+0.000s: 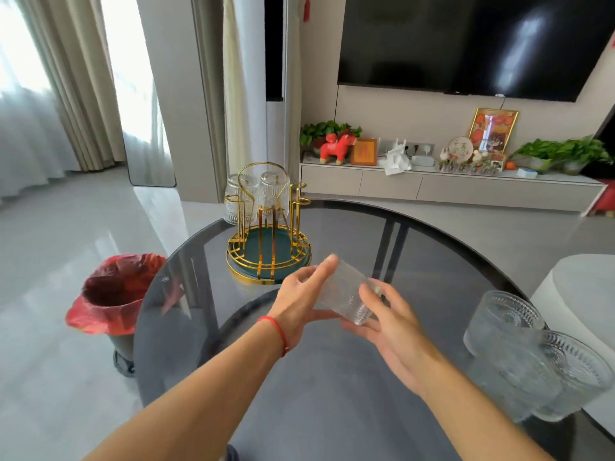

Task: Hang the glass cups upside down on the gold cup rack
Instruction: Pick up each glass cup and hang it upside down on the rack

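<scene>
A ribbed glass cup (346, 294) lies tilted on its side between both hands, above the middle of the round table. My left hand (301, 296) grips its upper end; my right hand (387, 322) cups its lower end from beneath. The gold cup rack (269, 227) with a green base stands at the table's far edge, just beyond my left hand. Two glass cups hang upside down on it, one at the left (238, 199) and one at the middle (273, 191). Two more glass cups stand upright at the table's right edge, one further back (502, 322) and one nearer (565, 371).
The dark glass table (332, 410) fills the foreground. A bin with a red bag (116, 294) stands on the floor to the left. A white round seat (585, 294) is at the right. A TV cabinet with plants and ornaments lines the far wall.
</scene>
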`<state>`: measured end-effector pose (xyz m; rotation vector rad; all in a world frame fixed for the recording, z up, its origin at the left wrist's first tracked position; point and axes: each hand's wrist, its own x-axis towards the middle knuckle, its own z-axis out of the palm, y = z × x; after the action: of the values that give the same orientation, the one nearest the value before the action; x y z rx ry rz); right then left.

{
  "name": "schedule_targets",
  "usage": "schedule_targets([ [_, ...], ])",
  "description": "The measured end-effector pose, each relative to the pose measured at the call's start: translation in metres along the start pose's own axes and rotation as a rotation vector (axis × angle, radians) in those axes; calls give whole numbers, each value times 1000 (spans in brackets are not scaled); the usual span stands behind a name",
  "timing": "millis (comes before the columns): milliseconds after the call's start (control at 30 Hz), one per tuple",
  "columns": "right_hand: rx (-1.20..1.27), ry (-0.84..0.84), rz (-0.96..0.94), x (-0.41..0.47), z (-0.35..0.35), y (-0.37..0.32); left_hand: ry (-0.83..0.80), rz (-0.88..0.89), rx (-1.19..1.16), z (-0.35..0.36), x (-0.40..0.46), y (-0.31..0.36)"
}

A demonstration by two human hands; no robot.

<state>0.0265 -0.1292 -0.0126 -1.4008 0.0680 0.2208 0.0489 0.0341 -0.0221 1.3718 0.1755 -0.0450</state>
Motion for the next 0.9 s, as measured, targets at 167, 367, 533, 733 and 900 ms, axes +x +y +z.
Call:
schedule_targets([
  [167, -38, 160, -100, 13, 6, 4, 361, 484, 962, -36, 19, -14],
  [367, -64, 237, -239, 47, 7, -29, 273, 337, 1501, -65, 35, -33],
  [533, -154, 342, -377, 103, 33, -89, 270, 289, 1546, -64, 41, -30],
  [733, -400, 310, -430, 168, 79, -136, 220, 234, 1621, -59, 40, -24],
  [900, -523, 278, -435, 200, 103, -142, 200, 222, 1574, -61, 39, -22],
])
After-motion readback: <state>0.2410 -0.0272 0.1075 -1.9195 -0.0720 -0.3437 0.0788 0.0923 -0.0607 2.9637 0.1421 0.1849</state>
